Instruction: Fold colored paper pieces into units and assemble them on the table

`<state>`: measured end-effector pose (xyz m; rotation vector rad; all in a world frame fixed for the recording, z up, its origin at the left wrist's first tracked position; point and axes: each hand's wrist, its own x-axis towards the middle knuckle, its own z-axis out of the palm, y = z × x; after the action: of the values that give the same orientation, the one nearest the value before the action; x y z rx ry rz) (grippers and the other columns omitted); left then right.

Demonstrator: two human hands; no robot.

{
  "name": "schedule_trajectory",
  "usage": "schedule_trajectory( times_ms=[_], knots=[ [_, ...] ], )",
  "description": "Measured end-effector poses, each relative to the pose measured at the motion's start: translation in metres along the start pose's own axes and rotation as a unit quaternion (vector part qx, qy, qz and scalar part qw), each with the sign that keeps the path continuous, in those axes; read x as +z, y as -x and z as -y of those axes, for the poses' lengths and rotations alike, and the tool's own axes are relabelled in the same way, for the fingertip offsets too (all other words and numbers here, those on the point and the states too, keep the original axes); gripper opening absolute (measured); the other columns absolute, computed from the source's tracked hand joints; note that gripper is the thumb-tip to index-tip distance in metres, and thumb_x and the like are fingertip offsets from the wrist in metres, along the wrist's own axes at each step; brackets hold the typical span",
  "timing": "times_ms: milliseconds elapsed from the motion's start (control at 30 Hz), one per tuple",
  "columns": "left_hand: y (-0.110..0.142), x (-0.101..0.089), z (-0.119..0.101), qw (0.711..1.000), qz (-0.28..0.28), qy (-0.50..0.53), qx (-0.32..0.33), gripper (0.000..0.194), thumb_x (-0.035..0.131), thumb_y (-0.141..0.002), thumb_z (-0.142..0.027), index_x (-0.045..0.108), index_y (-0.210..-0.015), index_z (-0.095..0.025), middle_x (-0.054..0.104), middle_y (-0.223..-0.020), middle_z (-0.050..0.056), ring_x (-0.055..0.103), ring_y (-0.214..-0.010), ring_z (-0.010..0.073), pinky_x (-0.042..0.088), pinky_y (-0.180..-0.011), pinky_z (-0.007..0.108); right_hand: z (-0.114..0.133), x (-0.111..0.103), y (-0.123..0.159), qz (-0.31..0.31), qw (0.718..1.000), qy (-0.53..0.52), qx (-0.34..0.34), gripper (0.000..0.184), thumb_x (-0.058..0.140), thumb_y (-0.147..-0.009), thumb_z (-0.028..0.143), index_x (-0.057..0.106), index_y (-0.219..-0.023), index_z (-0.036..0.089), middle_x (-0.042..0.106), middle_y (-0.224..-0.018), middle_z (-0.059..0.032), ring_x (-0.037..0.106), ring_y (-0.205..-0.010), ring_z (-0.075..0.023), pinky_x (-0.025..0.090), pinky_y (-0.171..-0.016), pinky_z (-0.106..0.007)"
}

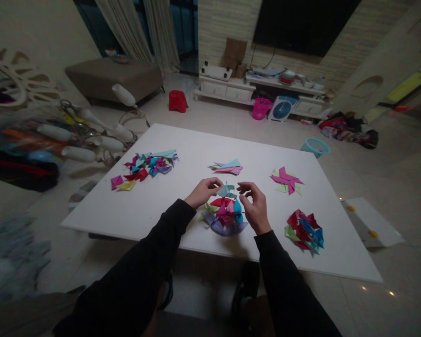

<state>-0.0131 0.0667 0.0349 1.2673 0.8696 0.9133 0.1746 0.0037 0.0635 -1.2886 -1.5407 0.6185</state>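
My left hand (206,191) pinches a pale teal folded-paper piece (225,190) between thumb and fingers, just above the table. To its right, my right hand (253,202) is raised with thumb and fingers apart, close to the paper but seemingly not gripping it. Below both hands lies a pile of origami pieces (225,216) in red, pink, blue, purple and green. Straight ahead of the hands rests a small stack of flat folded papers (228,167), light blue and pink on top.
The white table (182,145) also carries a mixed origami heap (149,166) at left, pink and green pinwheel-like pieces (286,180) at right, and a red-blue origami pile (305,230) near right. Beyond its edge stand a blue basket (315,147) and a red stool (177,101).
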Motion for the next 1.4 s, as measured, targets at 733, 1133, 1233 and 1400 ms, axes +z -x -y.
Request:
schedule_trajectory(
  times_ms=[733,1133,1233,1400],
  knots=[
    [0.000,0.005,0.002,0.998,0.039,0.037,-0.035,0.029,0.081,-0.067,-0.033,0.065,-0.081,-0.014,0.065,-0.070,0.000,0.059,-0.063,0.0114,0.045,-0.064,0.024,-0.013,0.004,-0.003,-0.001,0.995,-0.064,0.075,0.019,0.054,-0.088,0.031,0.069,-0.091,0.020,0.069,-0.084,-0.0036,0.065,-0.081,-0.0188,0.048,-0.069,-0.030],
    [0.008,0.009,-0.005,0.973,0.056,0.166,-0.153,0.036,0.085,-0.063,-0.030,0.067,-0.090,-0.014,0.067,-0.080,0.004,0.062,-0.067,0.0114,0.047,-0.066,0.024,-0.001,0.003,-0.002,0.070,0.996,-0.050,0.039,0.013,0.060,-0.080,0.022,0.070,-0.087,0.020,0.068,-0.084,-0.0023,0.063,-0.077,-0.0162,0.048,-0.065,-0.027],
    [0.008,0.009,-0.003,0.973,0.049,0.153,-0.164,0.034,0.082,-0.066,-0.029,0.065,-0.092,-0.016,0.065,-0.076,0.001,0.061,-0.065,0.0108,0.047,-0.065,0.023,-0.003,0.003,-0.002,0.071,0.996,-0.047,0.024,0.008,0.060,-0.077,0.020,0.067,-0.080,0.020,0.067,-0.086,-0.0028,0.062,-0.078,-0.0160,0.047,-0.063,-0.026],
    [0.005,0.007,-0.001,0.979,-0.009,0.118,-0.167,0.023,0.072,-0.075,-0.028,0.063,-0.092,-0.016,0.062,-0.073,0.000,0.055,-0.056,0.0076,0.042,-0.056,0.020,-0.012,-0.003,-0.005,0.048,0.998,-0.009,0.036,0.006,0.061,-0.076,0.023,0.065,-0.079,0.020,0.065,-0.085,-0.0020,0.061,-0.078,-0.0161,0.046,-0.064,-0.025]
  ],
)
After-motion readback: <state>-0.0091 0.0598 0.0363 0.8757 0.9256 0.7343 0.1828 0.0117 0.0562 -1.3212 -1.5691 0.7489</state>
